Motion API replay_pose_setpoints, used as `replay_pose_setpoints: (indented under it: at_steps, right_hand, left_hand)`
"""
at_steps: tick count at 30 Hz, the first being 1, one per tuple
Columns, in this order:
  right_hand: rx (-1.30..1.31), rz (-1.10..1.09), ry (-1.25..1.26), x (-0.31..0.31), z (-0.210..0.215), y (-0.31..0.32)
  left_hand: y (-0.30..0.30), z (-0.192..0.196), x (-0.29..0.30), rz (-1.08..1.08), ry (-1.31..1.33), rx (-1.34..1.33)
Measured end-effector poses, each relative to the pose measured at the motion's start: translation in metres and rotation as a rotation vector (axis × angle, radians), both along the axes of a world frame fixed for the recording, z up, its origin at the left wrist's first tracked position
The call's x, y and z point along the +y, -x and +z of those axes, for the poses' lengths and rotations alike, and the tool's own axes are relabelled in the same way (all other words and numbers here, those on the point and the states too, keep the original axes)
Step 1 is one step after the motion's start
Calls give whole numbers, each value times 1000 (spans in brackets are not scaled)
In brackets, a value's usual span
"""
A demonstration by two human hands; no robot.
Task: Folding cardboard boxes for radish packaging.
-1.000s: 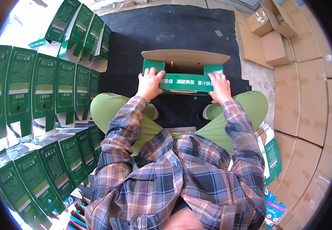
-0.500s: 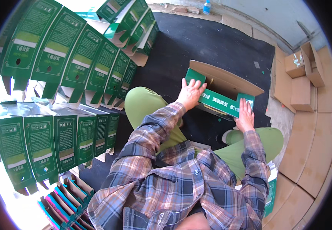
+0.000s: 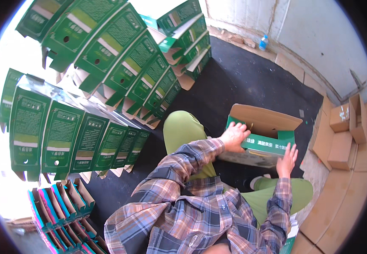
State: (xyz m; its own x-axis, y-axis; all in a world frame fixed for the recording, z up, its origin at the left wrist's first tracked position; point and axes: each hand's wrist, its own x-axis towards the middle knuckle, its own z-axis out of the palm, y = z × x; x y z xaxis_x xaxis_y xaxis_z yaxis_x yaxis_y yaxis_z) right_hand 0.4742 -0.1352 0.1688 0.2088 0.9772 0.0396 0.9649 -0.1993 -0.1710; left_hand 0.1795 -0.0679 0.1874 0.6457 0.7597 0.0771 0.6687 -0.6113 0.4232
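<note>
In front of my crossed legs a green printed cardboard box (image 3: 255,156) rests on the black mat, its brown inner lid flap (image 3: 266,120) standing up at the far side. My left hand (image 3: 235,138) lies curled over the box's near left corner, fingers on the green folded edge, thumb side hidden. At the near right corner my right hand (image 3: 286,162) touches the box with fingers stretched and spread. Green side tabs show at both ends of the opening, and part of the dark inside is visible between them.
Rows of upright green cartons (image 3: 67,135) stand at the left, with more cartons (image 3: 187,38) at the far left. Pink and blue open trays (image 3: 60,203) sit at lower left. Brown cardboard boxes (image 3: 340,150) line the right. A blue bottle (image 3: 263,42) stands by the far wall.
My view has turned, so the scene sits further right and lower. The box's near face shows more. My left hand has curled over the corner; my right hand's fingers are more spread.
</note>
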Motion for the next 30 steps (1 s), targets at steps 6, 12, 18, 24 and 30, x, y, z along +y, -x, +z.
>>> replay_pose_setpoints:
  at_steps: [6, 12, 18, 24, 30]
  right_hand:
    - [118, -66, -139, 0, 5, 1]
    - [320, -153, -251, -4, -2, -16]
    - [1019, -310, -632, -10, 26, -17]
    - [1158, -338, -517, -20, 26, -23]
    - [1138, -325, -391, -32, 13, -27]
  left_hand:
    - [10, 2, -9, 183, 249, -51]
    - [15, 15, -15, 255, 362, -163]
    - [34, 58, -31, 383, 291, -596]
    - [72, 176, -72, 360, 75, -903]
    - [127, 283, -144, 356, 196, -1370]
